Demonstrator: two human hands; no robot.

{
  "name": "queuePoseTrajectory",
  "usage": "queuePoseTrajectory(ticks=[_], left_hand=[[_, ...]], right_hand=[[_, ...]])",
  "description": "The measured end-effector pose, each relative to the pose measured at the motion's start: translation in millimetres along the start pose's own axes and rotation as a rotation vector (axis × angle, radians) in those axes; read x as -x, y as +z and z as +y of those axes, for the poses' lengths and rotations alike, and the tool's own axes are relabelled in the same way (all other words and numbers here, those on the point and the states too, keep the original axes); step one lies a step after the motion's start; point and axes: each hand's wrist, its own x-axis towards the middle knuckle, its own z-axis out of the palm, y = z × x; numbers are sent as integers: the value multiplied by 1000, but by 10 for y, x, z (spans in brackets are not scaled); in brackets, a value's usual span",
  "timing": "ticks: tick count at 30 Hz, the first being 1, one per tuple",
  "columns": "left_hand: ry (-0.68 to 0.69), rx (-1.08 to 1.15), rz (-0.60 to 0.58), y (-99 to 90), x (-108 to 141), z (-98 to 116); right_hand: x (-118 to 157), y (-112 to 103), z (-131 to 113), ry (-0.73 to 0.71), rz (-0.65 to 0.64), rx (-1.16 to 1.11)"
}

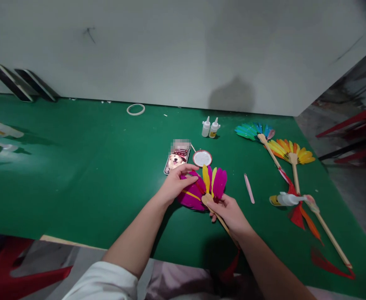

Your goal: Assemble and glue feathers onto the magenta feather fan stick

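White sleeve (106, 281) showing nearest. Purple fan (206, 199) being held over green surface (92, 166), right hand (232, 212) clamping handle (224, 224), left hand (180, 183) pinching feathers (190, 202). Phone (179, 159), white disc (202, 158) lying just beyond; tweezers (249, 188) lying right, two bottles (205, 128) standing farther back, blue fan (252, 132) and yellow fan (293, 158) lying farther right.

No lettering, brand or number can be read: the yellow labels on the white bottle (287, 199) at right and the capped bottle (214, 128) at upper centre are too small, and the phone (178, 160) screen's top is pixelated.
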Motion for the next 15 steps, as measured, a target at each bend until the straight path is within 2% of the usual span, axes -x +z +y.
queuePoseTrajectory(ticks=[6,15], left_hand=[[-5,-50,36,10,-10,2],[-33,-26,27,14,-7,0]], right_hand=[[16,3,-10,-3,0,19],[8,4,-8,12,10,30]])
